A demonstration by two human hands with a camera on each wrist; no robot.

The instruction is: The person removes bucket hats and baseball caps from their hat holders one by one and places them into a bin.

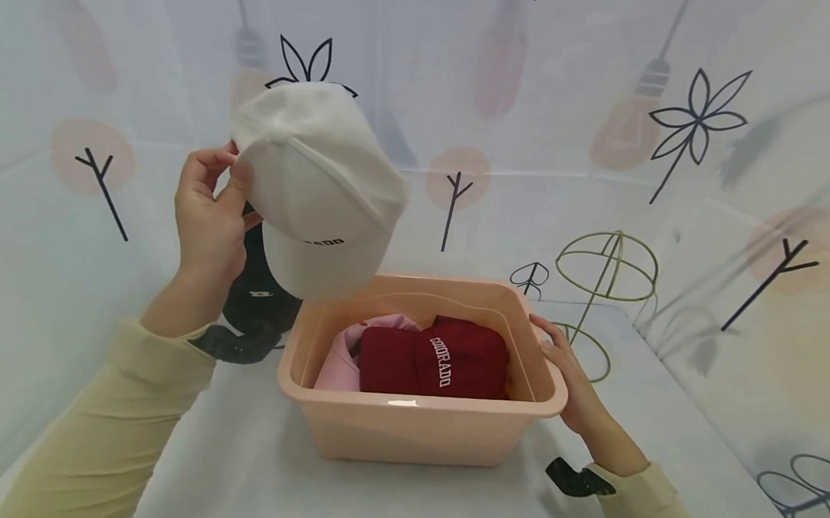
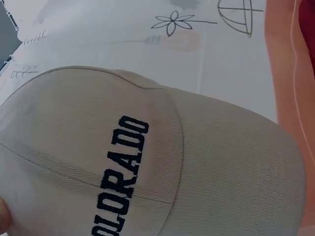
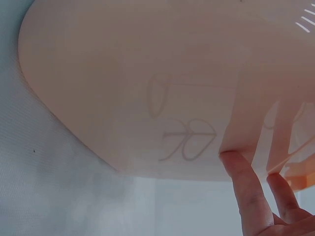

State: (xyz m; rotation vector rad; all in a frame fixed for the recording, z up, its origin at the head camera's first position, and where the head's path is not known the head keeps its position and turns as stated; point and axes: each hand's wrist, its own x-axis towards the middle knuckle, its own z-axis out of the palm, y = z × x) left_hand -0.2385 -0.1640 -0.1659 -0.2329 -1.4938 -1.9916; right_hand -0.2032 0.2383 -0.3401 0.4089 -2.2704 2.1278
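My left hand (image 1: 211, 214) pinches a white baseball cap (image 1: 314, 171) by its back edge and holds it up above the left back of a peach plastic basin (image 1: 422, 429). The brim points down, and dark COLORADO lettering shows on the front of this cap in the left wrist view. On the basin's right rim rests my right hand (image 1: 566, 368); in the right wrist view its fingers (image 3: 246, 187) lie nearly straight against the outer wall. Inside the basin, a dark red cap (image 1: 433, 359) with white lettering lies beside a pink cap (image 1: 339, 363).
Behind the left wrist and the white cap is a black cap (image 1: 253, 293), partly hidden. A gold wire stand (image 1: 591, 305) stands right of the basin. The white tabletop (image 1: 236, 468) meets patterned fabric walls (image 1: 396, 136) at the back and sides.
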